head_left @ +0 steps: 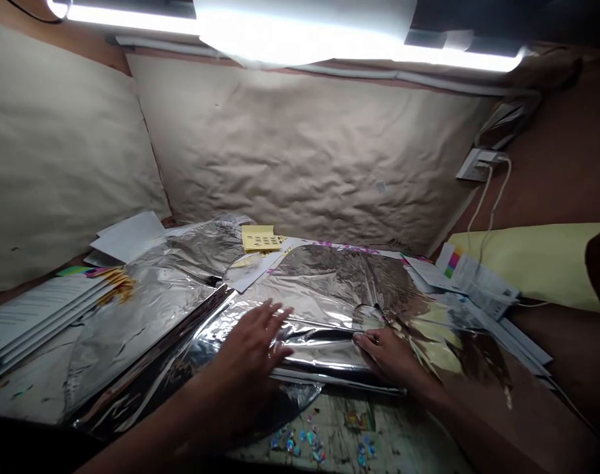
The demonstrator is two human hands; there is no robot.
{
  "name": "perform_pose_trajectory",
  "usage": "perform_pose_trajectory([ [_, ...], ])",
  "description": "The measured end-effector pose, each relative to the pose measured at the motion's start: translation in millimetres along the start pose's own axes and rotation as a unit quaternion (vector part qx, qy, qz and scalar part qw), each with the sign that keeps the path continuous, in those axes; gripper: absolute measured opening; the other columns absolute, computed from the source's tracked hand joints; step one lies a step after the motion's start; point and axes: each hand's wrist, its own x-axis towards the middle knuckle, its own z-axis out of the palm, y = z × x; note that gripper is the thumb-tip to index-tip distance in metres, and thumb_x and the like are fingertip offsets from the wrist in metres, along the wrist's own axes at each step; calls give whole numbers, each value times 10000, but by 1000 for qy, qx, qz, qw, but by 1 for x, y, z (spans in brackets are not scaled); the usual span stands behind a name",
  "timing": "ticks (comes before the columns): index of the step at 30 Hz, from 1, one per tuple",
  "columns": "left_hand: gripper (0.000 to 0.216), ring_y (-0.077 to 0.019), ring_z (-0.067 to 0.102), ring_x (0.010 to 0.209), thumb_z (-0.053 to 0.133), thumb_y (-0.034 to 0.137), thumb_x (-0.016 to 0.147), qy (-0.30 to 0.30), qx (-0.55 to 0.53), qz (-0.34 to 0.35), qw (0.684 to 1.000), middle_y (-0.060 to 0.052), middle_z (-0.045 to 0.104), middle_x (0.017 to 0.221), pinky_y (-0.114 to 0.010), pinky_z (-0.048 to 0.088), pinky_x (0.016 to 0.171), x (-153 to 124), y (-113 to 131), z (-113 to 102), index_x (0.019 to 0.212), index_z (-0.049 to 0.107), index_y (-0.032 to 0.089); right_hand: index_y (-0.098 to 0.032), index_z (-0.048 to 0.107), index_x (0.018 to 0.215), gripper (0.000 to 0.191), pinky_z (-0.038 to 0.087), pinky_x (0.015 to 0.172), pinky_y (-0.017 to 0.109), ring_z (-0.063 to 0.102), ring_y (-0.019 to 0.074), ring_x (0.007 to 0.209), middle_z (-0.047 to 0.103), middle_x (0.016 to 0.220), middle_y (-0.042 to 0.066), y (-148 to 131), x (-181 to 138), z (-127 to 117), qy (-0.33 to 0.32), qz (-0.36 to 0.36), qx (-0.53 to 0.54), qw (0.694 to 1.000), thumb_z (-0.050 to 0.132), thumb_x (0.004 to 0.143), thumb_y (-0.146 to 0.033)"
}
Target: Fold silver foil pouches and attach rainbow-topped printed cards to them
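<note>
A large sheet of shiny silver foil [329,289] lies spread over the work surface in front of me. My left hand [253,345] rests flat on its near part with the fingers stretched out and spread. My right hand [389,355] is at the foil's near edge, fingers curled and pinching a fold of the foil. A second crumpled silver foil sheet [147,309] lies to the left, partly under the first.
White printed papers [38,313] are stacked at the left. A yellow card [261,238] lies at the back, a yellow sheet [527,260] at the right. Small holographic scraps [312,447] dot the near surface. A wall socket with white cables [477,164] hangs at the right.
</note>
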Motion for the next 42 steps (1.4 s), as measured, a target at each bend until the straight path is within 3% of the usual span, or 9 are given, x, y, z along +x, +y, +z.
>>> perform_pose_trajectory([
  [6, 717, -359, 169, 1474, 368, 622, 942, -96, 18, 0, 995, -110, 234, 1596, -621, 116, 1155, -2, 11, 44, 1532, 269, 227, -191, 638, 863, 430, 418, 552, 304, 590, 207, 586, 642, 674, 40, -7, -18, -17, 59, -17, -27, 998, 442, 890, -572],
  [10, 728, -355, 147, 1479, 332, 640, 944, -99, 10, 3, 995, -111, 226, 1597, -609, 97, 1160, -4, 8, 45, 1538, 247, 228, -203, 580, 1283, 437, 382, 1022, 494, 495, 349, 1256, 591, 1324, 145, -28, -51, -13, 229, -204, -183, 934, 468, 956, -471],
  [13, 710, -353, 148, 1479, 333, 635, 947, -89, 16, 0, 996, -116, 208, 1604, -606, 96, 1157, -5, 8, 44, 1539, 241, 254, -258, 392, 1482, 587, 243, 1144, 532, 237, 332, 1449, 333, 1567, 76, -37, -59, 8, 72, -274, -254, 925, 452, 966, -534],
  [16, 708, -351, 131, 1482, 336, 645, 942, -78, 27, -14, 996, -138, 155, 1614, -612, 70, 1151, -6, 8, 48, 1542, 222, 286, -305, 217, 1546, 664, 205, 1172, 522, 192, 293, 1472, 221, 1610, 40, -34, -54, 28, -47, -235, -260, 935, 363, 975, -611],
  [25, 711, -404, 308, 1416, 496, 614, 881, -101, 71, -14, 992, -213, 379, 1515, -644, 133, 1116, 1, 17, 28, 1473, 412, 228, -298, 246, 1537, 644, 190, 1183, 537, 167, 282, 1480, 198, 1613, 45, -31, -46, 18, -81, -237, -244, 937, 396, 978, -579],
  [30, 739, -435, 567, 1178, 548, 676, 806, -83, 108, -37, 990, -252, 633, 1248, -621, 353, 994, -28, 31, 4, 1329, 592, 157, -237, 449, 1450, 540, 191, 1178, 574, 160, 329, 1475, 238, 1596, 85, -45, -62, 12, 63, -293, -272, 914, 571, 925, -285],
  [32, 675, -424, 621, 1077, 579, 647, 797, -74, 111, -53, 990, -241, 662, 1186, -572, 454, 880, -47, 35, 0, 1267, 636, 165, -221, 407, 1477, 616, 235, 1177, 538, 194, 319, 1469, 252, 1588, 93, -52, -76, 19, 54, -338, -253, 905, 586, 888, -216],
  [37, 285, -267, 688, 778, 501, 341, 918, -132, 47, -14, 990, -93, 718, 924, -386, 530, 676, -81, 40, -2, 1119, 672, 232, -244, 349, 1502, 626, 370, 1127, 452, 348, 281, 1413, 337, 1545, 74, -57, -95, 37, -118, -473, -224, 844, 575, 920, -294],
  [42, 520, -273, 605, 1141, 515, 52, 795, -71, 48, 122, 989, -97, 645, 1269, -400, 477, 986, -98, 24, -6, 1287, 564, 214, -231, 456, 1440, 492, 448, 1072, 441, 436, 279, 1363, 463, 1480, 78, -45, -101, 47, -50, -518, -229, 823, 503, 954, -176],
])
